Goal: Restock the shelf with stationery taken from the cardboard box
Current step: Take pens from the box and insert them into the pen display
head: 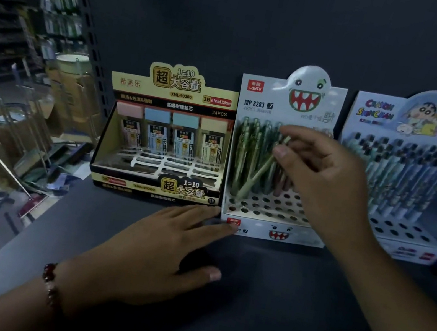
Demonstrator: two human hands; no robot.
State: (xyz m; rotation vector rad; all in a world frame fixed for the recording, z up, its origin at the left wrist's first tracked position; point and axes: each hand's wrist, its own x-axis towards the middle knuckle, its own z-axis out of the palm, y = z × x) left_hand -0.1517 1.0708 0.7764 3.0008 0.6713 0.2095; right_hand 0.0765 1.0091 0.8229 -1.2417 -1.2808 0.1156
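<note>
Dark shelf [260, 304] surface up close, and your left hand [168, 247] lies flat on it, fingers straight, tips touching the ghost-face display box [267, 229]. Further in, your right hand [323, 175] pinches a green mechanical pencil [260, 169], tilted, tip down in the box's holes.

Head view — forward-down, close over shelf [260, 304]

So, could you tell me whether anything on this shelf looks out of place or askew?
One pale green mechanical pencil in the white ghost-print display box leans diagonally while its neighbours stand upright. The right hand pinches its top, so it is probably mid-placement. Nothing else stands out.
</note>
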